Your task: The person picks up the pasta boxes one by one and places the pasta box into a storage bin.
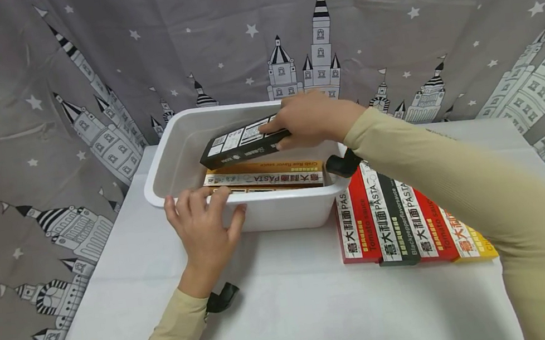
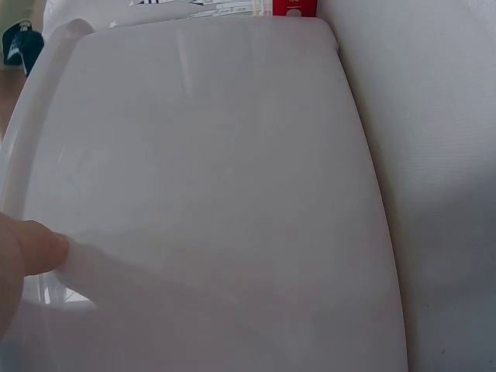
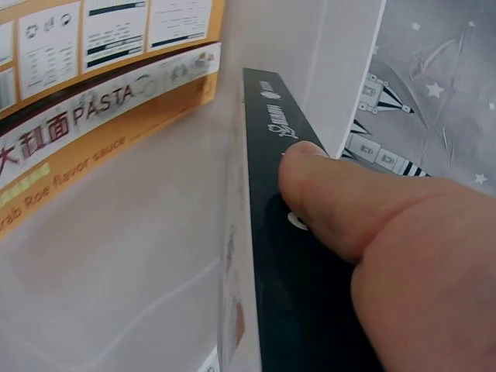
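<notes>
The bench (image 1: 288,308) bears a white tub (image 1: 282,213) at twelve o'clock; inside, a black box (image 1: 236,146), its three-o'clock end pinched by the right hand (image 1: 309,118), apparently for steering. The left hand (image 1: 203,225) grips the tub at seven o'clock, probably steadying it.

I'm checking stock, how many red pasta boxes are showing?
2: one red box beside the white bin, another red box between the pepper box and the yellow box; the right sleeve may hide more.

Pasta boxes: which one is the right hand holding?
The black box inside the white bin; the orange boxes there lie unheld, and the outside row rests on the table.
</notes>
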A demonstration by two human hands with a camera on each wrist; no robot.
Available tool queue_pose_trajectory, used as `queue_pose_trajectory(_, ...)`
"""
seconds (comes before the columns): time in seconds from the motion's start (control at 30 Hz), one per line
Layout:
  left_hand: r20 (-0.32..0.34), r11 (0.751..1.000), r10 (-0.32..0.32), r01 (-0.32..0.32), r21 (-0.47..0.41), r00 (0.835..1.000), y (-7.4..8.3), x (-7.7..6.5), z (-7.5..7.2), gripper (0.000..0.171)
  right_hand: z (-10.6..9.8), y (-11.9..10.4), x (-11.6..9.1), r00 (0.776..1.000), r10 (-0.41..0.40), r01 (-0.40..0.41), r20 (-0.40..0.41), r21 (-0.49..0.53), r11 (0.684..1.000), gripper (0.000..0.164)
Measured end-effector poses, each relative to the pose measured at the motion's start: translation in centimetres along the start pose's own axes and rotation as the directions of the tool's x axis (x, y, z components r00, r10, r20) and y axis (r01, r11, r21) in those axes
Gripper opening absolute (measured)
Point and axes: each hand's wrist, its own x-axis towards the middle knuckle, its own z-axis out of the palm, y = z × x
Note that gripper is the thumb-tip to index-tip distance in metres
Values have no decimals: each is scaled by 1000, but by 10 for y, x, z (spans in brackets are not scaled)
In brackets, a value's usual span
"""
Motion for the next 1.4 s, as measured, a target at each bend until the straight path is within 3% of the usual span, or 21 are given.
queue_pose_trajectory(0.4, -2, 1000, 2, -2, 7, 1000, 0, 0, 1, 32, 8, -13, 21, 999, 4, -5, 41, 48, 999, 56)
queue_pose_trajectory(0.63, -7, 1000, 0, 0, 1, 1000, -1, 0, 1, 32, 15, -17, 28, 1000, -2, 1, 22, 40, 999, 57)
queue_pose_trajectory(1.4, -12, 1000, 4, -4, 2, 1000, 0, 0, 1, 31, 38, -7, 36, 1000, 6, -7, 5, 136, 991, 58)
